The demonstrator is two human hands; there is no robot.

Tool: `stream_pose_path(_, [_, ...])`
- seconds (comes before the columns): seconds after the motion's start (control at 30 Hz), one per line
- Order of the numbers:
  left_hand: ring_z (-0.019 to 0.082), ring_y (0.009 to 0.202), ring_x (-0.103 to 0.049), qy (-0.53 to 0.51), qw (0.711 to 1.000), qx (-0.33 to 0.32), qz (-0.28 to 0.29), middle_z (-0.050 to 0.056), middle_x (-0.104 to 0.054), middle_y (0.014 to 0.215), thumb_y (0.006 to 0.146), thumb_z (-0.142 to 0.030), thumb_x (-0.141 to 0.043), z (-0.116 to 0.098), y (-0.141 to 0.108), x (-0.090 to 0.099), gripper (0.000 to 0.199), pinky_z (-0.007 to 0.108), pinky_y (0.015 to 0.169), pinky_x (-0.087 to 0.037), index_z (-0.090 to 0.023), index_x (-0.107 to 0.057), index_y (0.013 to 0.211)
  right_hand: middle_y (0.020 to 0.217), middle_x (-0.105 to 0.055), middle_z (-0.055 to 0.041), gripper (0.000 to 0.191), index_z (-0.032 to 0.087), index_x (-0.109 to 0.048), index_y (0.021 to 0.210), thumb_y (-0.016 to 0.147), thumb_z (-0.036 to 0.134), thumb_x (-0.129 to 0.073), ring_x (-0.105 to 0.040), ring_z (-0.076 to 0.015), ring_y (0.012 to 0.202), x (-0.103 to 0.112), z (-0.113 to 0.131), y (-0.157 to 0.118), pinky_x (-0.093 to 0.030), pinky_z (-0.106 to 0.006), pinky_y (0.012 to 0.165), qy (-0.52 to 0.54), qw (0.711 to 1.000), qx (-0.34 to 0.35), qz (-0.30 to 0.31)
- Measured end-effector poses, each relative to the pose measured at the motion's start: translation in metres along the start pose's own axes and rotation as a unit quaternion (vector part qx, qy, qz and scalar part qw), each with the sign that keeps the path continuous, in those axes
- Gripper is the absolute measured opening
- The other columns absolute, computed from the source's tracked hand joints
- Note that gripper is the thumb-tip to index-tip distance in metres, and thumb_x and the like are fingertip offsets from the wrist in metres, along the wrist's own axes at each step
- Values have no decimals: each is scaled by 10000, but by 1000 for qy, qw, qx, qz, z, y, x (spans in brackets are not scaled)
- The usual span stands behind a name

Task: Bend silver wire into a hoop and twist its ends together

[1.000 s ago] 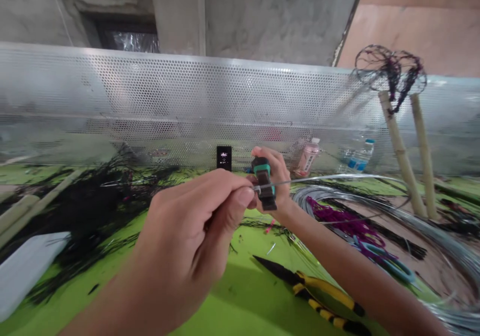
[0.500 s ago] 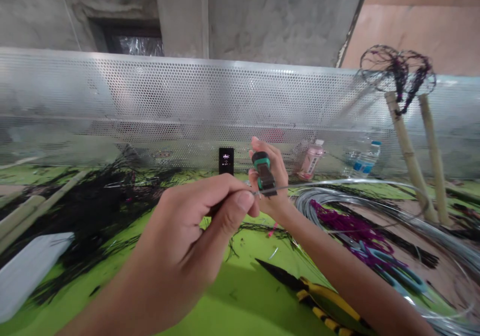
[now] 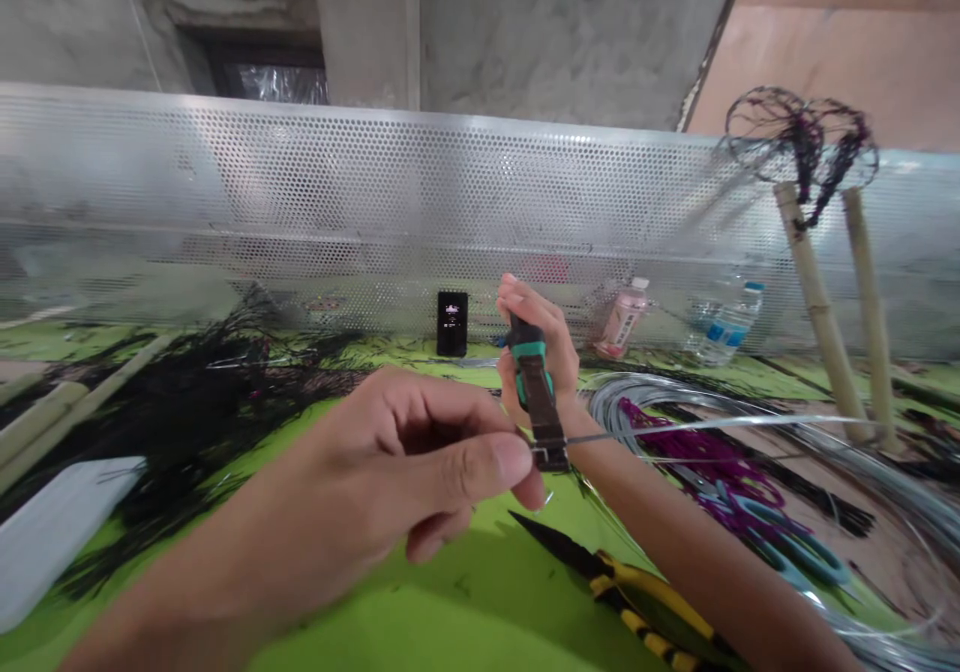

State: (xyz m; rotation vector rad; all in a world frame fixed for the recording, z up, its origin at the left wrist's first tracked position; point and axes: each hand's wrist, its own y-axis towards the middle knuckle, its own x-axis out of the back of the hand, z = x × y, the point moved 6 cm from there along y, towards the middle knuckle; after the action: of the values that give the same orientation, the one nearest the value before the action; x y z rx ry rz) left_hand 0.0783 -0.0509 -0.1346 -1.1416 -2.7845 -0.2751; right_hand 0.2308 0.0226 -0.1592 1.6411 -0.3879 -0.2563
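My left hand (image 3: 420, 462), in the centre, pinches a thin silvery wire (image 3: 675, 424) between thumb and forefinger. Just beyond it, my right hand (image 3: 555, 347) is wrapped round the black and green handles of a pair of pliers (image 3: 541, 407). The dark jaws point down toward me and meet the wire right beside my left fingertips. From there the wire runs off to the right above my right forearm. Whether the jaws are fully closed on it is hard to see.
Yellow-black long-nosed pliers (image 3: 637, 592) lie on the green surface (image 3: 442, 602). To the right are a wire coil (image 3: 619, 392), purple cord (image 3: 694, 442), light-blue scissors (image 3: 802, 542), bottles (image 3: 624, 320) and upright bamboo pieces (image 3: 817, 302). Black strands (image 3: 195, 412) spread leftward; a dark phone-like device (image 3: 452, 324) stands behind.
The pliers' jaws have swung downward and toward me. My left hand has shifted slightly right and down, its fingers looser, and the wire's right part now sits lower.
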Motion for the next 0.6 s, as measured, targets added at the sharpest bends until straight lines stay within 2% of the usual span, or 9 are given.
stream_pose_path(0.17, [68,419,-408,21,999,-23,-9,-57,-489,504,968,-321,-612,-2,-1,-1,221,190,404,-267,-215,-736,818,1346,-594,-133,461,276,-511,1412,959,317,-584,-602,-322,1262,1,-1,-1,-563,-539,1013,-1,1000,-12,2])
stream_pose_path(0.3, [82,419,-374,159,982,-70,-71,-69,-433,492,988,-341,-553,-11,-4,-4,263,206,389,-253,-225,-686,794,1260,-613,-111,432,301,-522,1381,954,335,-576,-636,-299,1177,1,-4,-4,-587,-519,949,-2,1000,-29,0])
stream_pose_path(0.33, [81,429,-363,215,966,-104,-103,-70,-423,509,989,-333,-546,-17,-5,-4,270,207,384,-245,-222,-661,772,1246,-616,-102,424,310,-520,1374,955,339,-572,-641,-293,1161,1,-5,-5,-590,-515,939,-2,999,-33,-1])
stream_pose_path(0.4, [78,466,-389,328,910,-193,-163,-66,-459,560,980,-277,-545,-28,-10,-7,237,206,404,-276,-211,-622,766,1226,-620,-93,415,315,-518,1361,952,353,-572,-647,-285,1138,1,-7,-6,-595,-503,925,-3,999,-41,-2])
stream_pose_path(0.5, [74,558,-510,437,821,-306,-203,-51,-576,668,957,-159,-540,-38,-16,-16,158,200,513,-393,-195,-599,815,1209,-620,-87,384,311,-515,1337,957,352,-551,-654,-278,1122,-1,-10,-7,-605,-476,900,-2,998,-55,0])
stream_pose_path(0.6, [66,624,-593,475,776,-347,-228,-45,-639,756,960,-113,-543,-39,-19,-19,147,183,575,-447,-203,-602,860,1227,-615,-99,357,301,-512,1320,964,315,-537,-647,-270,1147,-2,-10,-6,-596,-447,922,1,998,-66,-4])
